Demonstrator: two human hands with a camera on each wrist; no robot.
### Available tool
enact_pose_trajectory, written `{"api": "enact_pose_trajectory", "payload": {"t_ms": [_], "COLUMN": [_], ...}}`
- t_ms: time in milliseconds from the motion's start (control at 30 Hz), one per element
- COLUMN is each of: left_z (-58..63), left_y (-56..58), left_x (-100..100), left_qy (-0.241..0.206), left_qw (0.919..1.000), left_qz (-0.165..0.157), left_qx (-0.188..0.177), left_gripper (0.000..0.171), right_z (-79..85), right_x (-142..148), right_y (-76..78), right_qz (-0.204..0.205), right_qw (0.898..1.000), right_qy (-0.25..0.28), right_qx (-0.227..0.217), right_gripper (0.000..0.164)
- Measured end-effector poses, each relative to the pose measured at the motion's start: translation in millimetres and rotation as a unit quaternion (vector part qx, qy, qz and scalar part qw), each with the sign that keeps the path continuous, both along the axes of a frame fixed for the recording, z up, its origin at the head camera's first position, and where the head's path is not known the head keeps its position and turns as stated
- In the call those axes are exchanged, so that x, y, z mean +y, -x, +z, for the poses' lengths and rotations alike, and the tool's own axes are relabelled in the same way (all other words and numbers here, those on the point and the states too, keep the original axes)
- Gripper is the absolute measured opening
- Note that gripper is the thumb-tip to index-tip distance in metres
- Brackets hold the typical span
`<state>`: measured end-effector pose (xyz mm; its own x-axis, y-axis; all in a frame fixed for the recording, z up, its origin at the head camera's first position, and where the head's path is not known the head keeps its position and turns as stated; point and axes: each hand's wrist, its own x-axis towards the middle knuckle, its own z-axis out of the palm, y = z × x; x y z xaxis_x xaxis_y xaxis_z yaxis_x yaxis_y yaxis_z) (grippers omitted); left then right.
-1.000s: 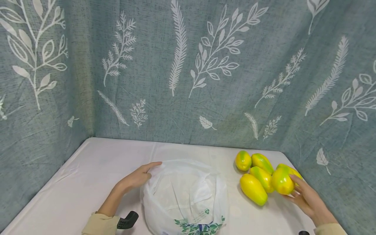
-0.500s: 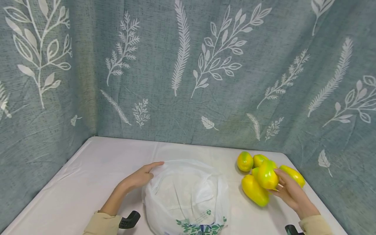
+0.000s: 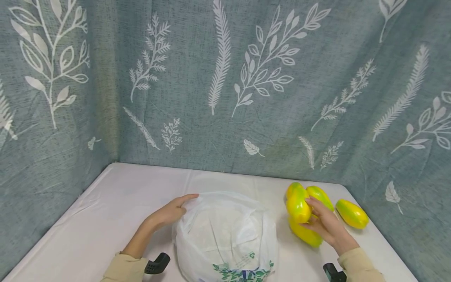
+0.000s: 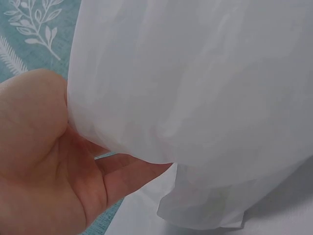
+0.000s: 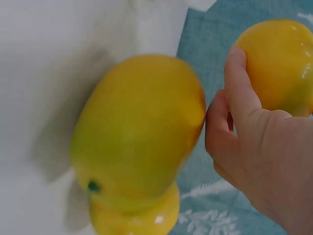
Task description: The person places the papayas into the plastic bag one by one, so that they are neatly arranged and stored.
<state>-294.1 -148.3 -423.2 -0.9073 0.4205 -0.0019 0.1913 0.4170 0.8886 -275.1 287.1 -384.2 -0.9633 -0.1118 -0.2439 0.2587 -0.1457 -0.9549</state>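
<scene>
My right hand [image 3: 327, 225] grips a yellow-green mango [image 3: 298, 207] by its right side, above the other mangoes. In the right wrist view, the fingers lie against this held mango [image 5: 279, 68]; a larger-looking mango [image 5: 139, 127] sits nearer the camera. A white plastic bag [image 3: 192, 250] with a green leaf print stands in front of me, its mouth spread upward. My left hand [image 3: 167, 213] holds the bag's left rim, index finger stretched along it. In the left wrist view, the bag [image 4: 195, 88] hides part of the left hand's fingers.
Under and behind the held fruit are several mangoes, among them a front mango [image 3: 305, 234] and a back mango [image 3: 320, 196]. One mango [image 3: 352, 213] lies apart at the right. A leaf-patterned curtain [image 3: 197, 129] borders the white table [image 3: 148, 184] behind and at both sides.
My right hand has carried the gripped mango leftward, from beside the rightmost mango to over the left part of the group. The left hand stays at the bag's rim.
</scene>
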Motion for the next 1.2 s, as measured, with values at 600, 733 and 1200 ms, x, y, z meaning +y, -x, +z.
{"api": "enact_pose_trajectory", "payload": {"t_ms": [600,733,1200], "left_z": [1.3,1.1,2.8], "left_y": [-1.3,-1.0,-1.9], "left_x": [3.3,4.0,4.7], "left_qy": [-0.003,-0.004,0.001], "left_qw": [1.0000,0.9999,0.9999], "left_qz": [-0.001,-0.006,-0.013], "left_qx": [-0.008,-0.007,-0.006], "left_gripper": [0.062,0.061,0.062], "right_z": [-4.2,-7.9,-20.4], "right_x": [-32.5,-42.5,-84.6], "right_y": [5.4,6.4,11.3], "right_qz": [0.021,0.029,0.051], "right_qw": [1.000,0.999,0.998], "right_qy": [0.009,0.015,-0.029], "right_qx": [0.013,0.017,0.016], "right_gripper": [0.078,0.077,0.065]}}
